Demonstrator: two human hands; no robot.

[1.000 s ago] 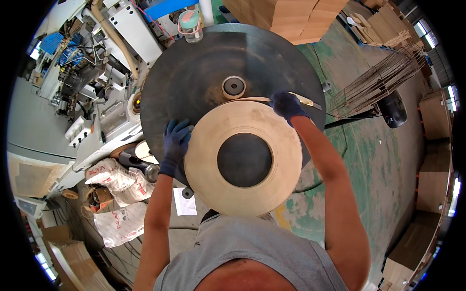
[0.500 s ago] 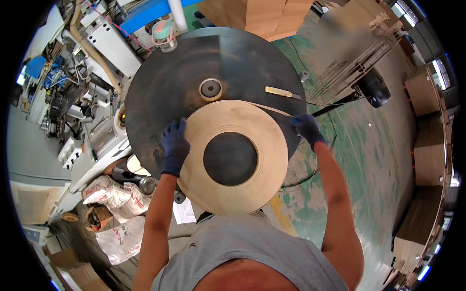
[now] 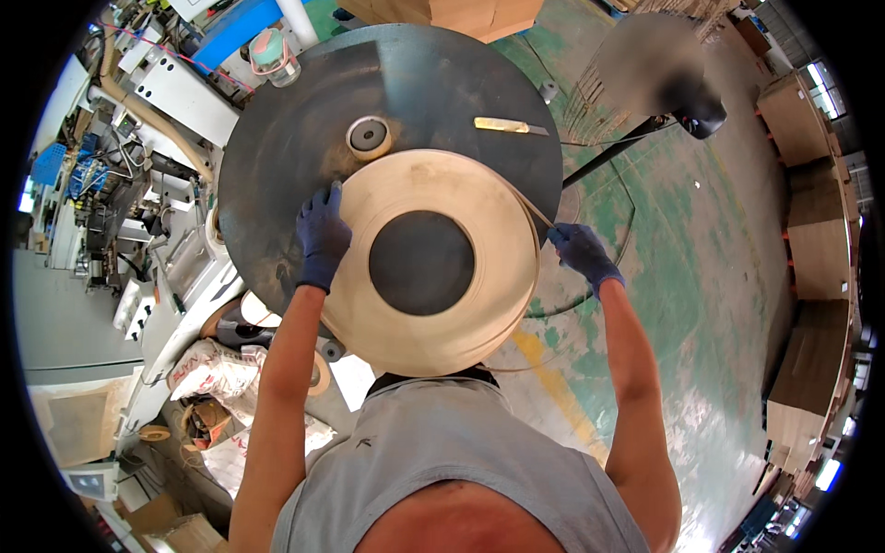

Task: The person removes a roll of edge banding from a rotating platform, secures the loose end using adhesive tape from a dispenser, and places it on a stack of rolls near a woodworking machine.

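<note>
A wide, flat roll of beige edge-banding strip lies on a large dark round table, overhanging its near edge. Dark tabletop shows through the open centre. Gloved in dark blue, my left hand rests against the roll's left rim, fingers stretched out. My right hand, in a matching glove, pinches the loose strip end just off the roll's right side. Behind the roll sits a small round hub with a pale ring. A yellow utility knife lies farther right, its blade pointing right.
A clear jar with a green and pink lid stands at the table's far left edge. Machinery fills the left side, with white sacks below. A black pole slants beyond the table's right edge. Stacked brown panels line the far right.
My view has shifted, so the table sits higher and farther left. The strip in my right hand has swung nearer the roll's rim. My left hand remains at the left rim.
</note>
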